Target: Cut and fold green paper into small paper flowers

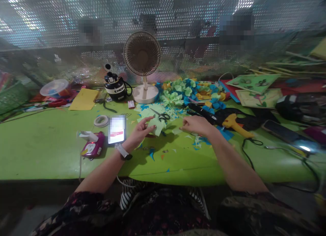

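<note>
My left hand, with a watch at its wrist, pinches a light green paper cutout between thumb and fingers. The black-handled scissors lie just beyond it on a heap of green paper scraps. To the right, my right hand is closed, its fingertips at a small pale green paper piece. Behind my hands is a pile of green, blue and yellow folded paper flowers.
A fan and a black bottle stand at the back. On the left are a phone, a tape roll and a purple device. A yellow glue gun and another phone lie on the right.
</note>
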The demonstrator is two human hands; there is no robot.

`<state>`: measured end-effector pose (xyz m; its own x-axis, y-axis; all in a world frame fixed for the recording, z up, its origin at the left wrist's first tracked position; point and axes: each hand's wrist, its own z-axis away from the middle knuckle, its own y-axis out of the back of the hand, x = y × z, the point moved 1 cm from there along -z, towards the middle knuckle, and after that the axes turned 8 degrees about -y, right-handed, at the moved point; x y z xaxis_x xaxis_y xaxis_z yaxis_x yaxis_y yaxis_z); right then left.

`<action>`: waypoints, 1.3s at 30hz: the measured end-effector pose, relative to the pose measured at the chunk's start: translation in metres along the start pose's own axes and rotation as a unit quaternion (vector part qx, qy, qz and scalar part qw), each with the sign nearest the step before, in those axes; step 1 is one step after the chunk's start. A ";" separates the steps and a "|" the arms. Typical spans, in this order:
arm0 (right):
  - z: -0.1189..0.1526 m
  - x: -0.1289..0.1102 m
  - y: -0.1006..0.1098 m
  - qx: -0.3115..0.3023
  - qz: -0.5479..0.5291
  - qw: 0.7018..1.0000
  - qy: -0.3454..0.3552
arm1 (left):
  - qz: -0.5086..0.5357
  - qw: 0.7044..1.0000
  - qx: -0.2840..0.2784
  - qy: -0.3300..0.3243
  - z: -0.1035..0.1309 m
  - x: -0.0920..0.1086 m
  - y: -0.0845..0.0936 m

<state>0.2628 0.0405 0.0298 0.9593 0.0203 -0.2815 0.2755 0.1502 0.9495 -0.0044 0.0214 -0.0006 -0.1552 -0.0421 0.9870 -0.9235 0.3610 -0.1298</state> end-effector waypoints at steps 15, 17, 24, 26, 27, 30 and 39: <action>0.017 -0.046 -0.042 -0.054 -0.349 0.925 0.137 | 0.042 0.998 0.022 0.046 0.001 -0.007 -0.005; 0.016 -0.046 -0.042 -0.060 -0.370 0.916 0.139 | 0.047 0.997 0.055 0.029 0.001 -0.005 -0.005; 0.021 -0.051 -0.034 -0.046 -0.389 0.911 0.127 | 0.059 0.996 0.033 0.054 0.002 -0.003 -0.005; 0.022 -0.051 -0.033 -0.052 -0.381 0.914 0.128 | 0.061 0.996 0.040 0.043 0.002 -0.004 -0.004; 0.022 -0.051 -0.033 -0.055 -0.379 0.915 0.129 | 0.061 0.996 0.041 0.040 0.002 -0.004 -0.004; 0.022 -0.050 -0.033 -0.058 -0.380 0.914 0.132 | 0.061 0.997 0.039 0.042 0.002 -0.004 -0.003; 0.018 -0.045 -0.029 -0.047 -0.427 0.895 0.120 | 0.068 0.996 0.037 0.034 0.002 0.003 -0.004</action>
<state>0.2126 0.0170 0.0180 0.3569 0.0677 -0.9317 0.8853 0.2938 0.3605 -0.0022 0.0183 0.0024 -0.2599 0.0664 0.9634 -0.9189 0.2895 -0.2679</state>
